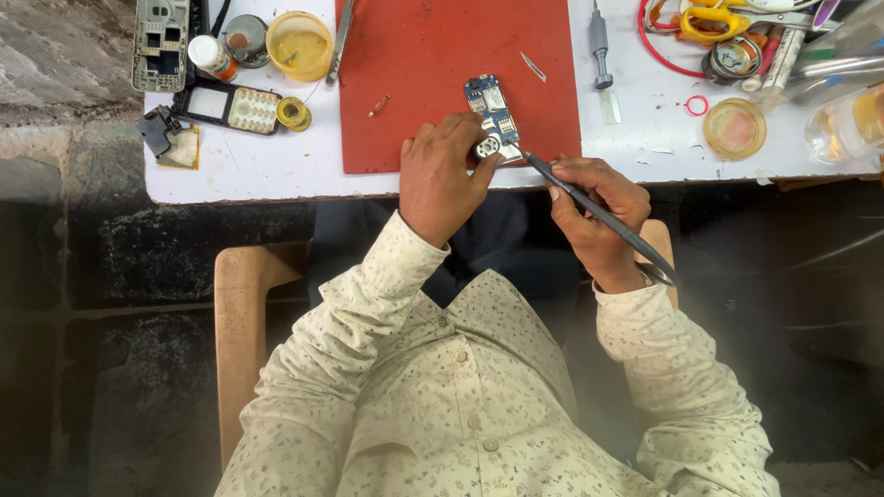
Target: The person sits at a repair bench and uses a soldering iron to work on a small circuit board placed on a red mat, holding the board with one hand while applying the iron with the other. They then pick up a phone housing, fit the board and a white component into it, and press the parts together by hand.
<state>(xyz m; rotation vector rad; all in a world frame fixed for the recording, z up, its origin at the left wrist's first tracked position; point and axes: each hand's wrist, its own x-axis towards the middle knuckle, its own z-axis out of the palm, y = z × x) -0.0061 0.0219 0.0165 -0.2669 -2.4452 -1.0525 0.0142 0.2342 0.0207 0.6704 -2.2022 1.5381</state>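
White worktable [258, 170] over a dark stone floor, red mat [433, 64] on top. Blue circuit board [491, 110] lies on the mat near its front edge. Left hand [442, 179] pins the board's near end, fingers curled together, tips on a small round part. Right hand [599, 216] pinches a dark soldering iron [589, 207] pen-style, tip touching the board. Phone frame [161, 41], yellow tub [298, 44], screwdriver [600, 46] well apart.
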